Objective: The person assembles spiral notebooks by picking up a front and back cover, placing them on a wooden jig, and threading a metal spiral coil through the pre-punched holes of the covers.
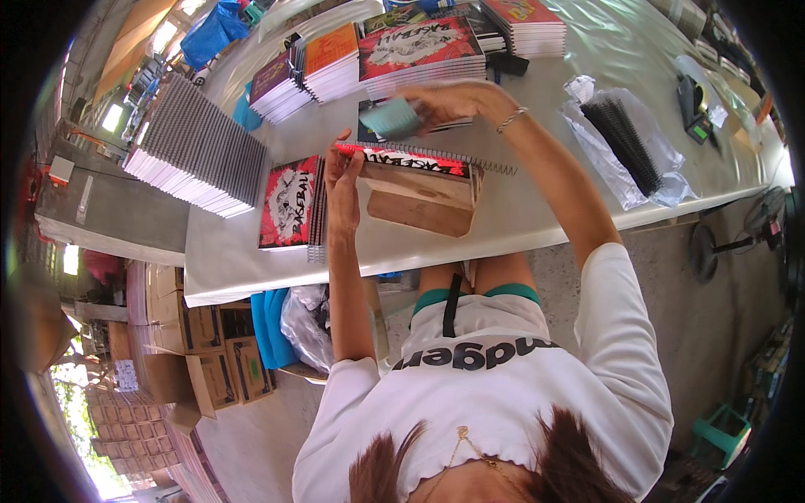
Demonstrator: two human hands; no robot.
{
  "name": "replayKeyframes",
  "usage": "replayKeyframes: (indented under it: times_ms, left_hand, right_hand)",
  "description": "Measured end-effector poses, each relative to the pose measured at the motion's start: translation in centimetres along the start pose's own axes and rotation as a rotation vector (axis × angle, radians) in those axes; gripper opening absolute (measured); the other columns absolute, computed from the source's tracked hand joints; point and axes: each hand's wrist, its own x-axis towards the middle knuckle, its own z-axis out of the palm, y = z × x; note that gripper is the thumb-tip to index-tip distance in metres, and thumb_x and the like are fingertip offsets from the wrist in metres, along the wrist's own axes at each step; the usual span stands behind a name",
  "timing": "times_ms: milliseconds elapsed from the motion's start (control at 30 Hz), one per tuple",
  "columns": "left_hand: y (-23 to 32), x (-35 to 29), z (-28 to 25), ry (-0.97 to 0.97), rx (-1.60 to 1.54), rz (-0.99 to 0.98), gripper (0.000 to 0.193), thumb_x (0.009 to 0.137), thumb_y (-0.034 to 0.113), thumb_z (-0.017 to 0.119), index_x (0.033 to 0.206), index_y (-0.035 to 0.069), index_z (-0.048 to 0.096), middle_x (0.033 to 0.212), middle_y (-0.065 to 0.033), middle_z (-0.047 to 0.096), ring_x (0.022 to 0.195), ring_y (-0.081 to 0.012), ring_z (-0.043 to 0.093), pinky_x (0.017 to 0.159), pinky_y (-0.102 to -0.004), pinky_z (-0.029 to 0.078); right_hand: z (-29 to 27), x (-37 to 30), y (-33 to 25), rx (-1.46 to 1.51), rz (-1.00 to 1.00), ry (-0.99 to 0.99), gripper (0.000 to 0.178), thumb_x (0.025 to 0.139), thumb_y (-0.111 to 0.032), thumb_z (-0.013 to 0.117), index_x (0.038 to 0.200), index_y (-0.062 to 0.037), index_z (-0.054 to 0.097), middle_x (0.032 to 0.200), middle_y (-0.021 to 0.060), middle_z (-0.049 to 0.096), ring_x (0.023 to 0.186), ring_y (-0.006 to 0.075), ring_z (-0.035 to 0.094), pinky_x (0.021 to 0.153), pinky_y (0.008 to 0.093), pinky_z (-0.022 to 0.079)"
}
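My left hand [342,172] grips the left end of a red, black and white notebook [411,159], its thumb and fingers closed on it. The notebook rests edge up against a wooden block [419,201]. A dark wire coil [495,167] runs along its upper edge and sticks out past the right end. Just above it, my right hand [449,105] is closed around a pale teal, block-like thing [391,119], blurred by motion; its kind is not clear. Left of my left hand, a matching notebook [290,204] lies flat with a coil along its right side.
A tall stack of coil-bound notebooks [201,151] stands at the left. Red [423,50], orange [332,59] and purple [277,84] notebook stacks line the back. Black coils [622,147] lie on clear plastic at the right, near a tape dispenser [696,109]. Cardboard boxes [210,369] sit below left.
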Motion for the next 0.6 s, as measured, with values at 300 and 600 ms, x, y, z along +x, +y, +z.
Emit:
replayKeyframes:
  times_ms: [300, 600]
  left_hand:
    - [-0.5, 0.9, 0.9, -0.012, -0.026, -0.004, 0.041, 0.095, 0.005, 0.056, 0.135, 0.011, 0.049, 0.100, 0.0049, 0.053, 0.092, -0.0055, 0.048, 0.090, -0.0227, 0.035]
    - [-0.5, -0.3, -0.6, 0.003, -0.018, 0.006, 0.046, 0.094, 0.007, 0.058, 0.139, 0.010, 0.046, 0.099, 0.0054, 0.053, 0.091, -0.0049, 0.048, 0.090, -0.0213, 0.035]
  right_hand:
    - [-0.9, 2.3, 4.5, -0.046, 0.017, -0.032, 0.069, 0.083, -0.062, 0.061, 0.123, -0.0055, 0.058, 0.111, 0.0076, 0.061, 0.099, 0.0185, 0.062, 0.090, 0.0288, 0.052]
    - [2.3, 0.0, 0.1, 0.292, -0.048, -0.217, 0.062, 0.086, -0.054, 0.064, 0.129, -0.0101, 0.055, 0.130, 0.0071, 0.049, 0.118, 0.0189, 0.050, 0.099, 0.0306, 0.047]
